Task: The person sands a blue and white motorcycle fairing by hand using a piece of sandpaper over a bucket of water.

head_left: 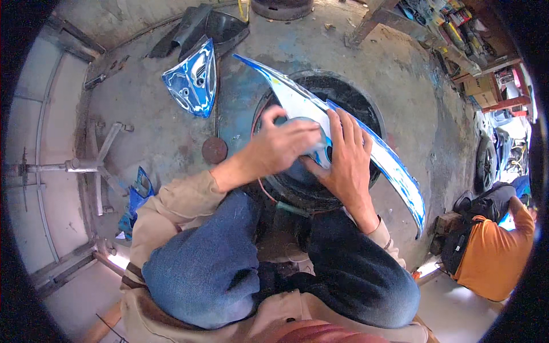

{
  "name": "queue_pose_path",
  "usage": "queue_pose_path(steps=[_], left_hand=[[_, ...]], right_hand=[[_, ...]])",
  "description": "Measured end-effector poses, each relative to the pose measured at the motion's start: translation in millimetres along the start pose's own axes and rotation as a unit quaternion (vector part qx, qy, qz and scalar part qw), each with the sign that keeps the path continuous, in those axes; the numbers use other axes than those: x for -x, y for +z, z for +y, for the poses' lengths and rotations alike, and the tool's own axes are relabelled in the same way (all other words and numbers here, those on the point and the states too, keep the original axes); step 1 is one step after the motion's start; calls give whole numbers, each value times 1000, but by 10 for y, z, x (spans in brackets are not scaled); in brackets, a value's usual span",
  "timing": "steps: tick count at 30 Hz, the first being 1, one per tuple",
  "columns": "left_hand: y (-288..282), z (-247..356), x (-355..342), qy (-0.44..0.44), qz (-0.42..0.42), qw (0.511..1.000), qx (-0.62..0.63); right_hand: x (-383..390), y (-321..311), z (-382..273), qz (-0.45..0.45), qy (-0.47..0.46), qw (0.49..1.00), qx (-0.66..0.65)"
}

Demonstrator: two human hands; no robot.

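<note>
A long, curved white and blue panel (395, 178) lies across a round black container (285, 184) between my knees. My right hand (346, 163) grips the panel near its middle, fingers spread over it and thumb toward its left edge. My left hand (283, 140), slightly blurred, is curled over the panel's left part beside a blue-grey area; whatever its fingers hold is hidden. At the upper left, a smaller blue and white panel (195, 80) lies on the floor.
Black parts (223, 34), a rusty disc (214, 150), a metal stand (106, 163) and blue scraps (136, 200) surround me. A cluttered wooden shelf (440, 40) is upper right. A person in orange (494, 257) is at the right, below a tire (486, 163).
</note>
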State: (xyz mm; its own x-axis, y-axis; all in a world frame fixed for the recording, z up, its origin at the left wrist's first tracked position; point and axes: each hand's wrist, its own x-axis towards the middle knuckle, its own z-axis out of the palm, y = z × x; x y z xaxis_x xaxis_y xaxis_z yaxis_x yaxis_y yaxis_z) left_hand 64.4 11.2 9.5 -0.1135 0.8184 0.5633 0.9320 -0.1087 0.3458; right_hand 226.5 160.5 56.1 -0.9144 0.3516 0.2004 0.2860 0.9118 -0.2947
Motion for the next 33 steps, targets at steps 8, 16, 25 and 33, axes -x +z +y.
queue_pose_path(steps=[8,16,25,33], left_hand=[[-71,-191,-71,-31,-5,997,-71],[-407,-758,-161,-75,27,978,-194],[-307,-562,-42,-3,26,993,-115],[-188,-344,73,18,28,999,23]], right_hand=[[5,5,8,-9,7,1000,-8],[-5,-15,-33,5,1,1000,-10],[0,-19,-16,1,0,1000,-4],[-2,37,-17,-3,1,1000,-2]])
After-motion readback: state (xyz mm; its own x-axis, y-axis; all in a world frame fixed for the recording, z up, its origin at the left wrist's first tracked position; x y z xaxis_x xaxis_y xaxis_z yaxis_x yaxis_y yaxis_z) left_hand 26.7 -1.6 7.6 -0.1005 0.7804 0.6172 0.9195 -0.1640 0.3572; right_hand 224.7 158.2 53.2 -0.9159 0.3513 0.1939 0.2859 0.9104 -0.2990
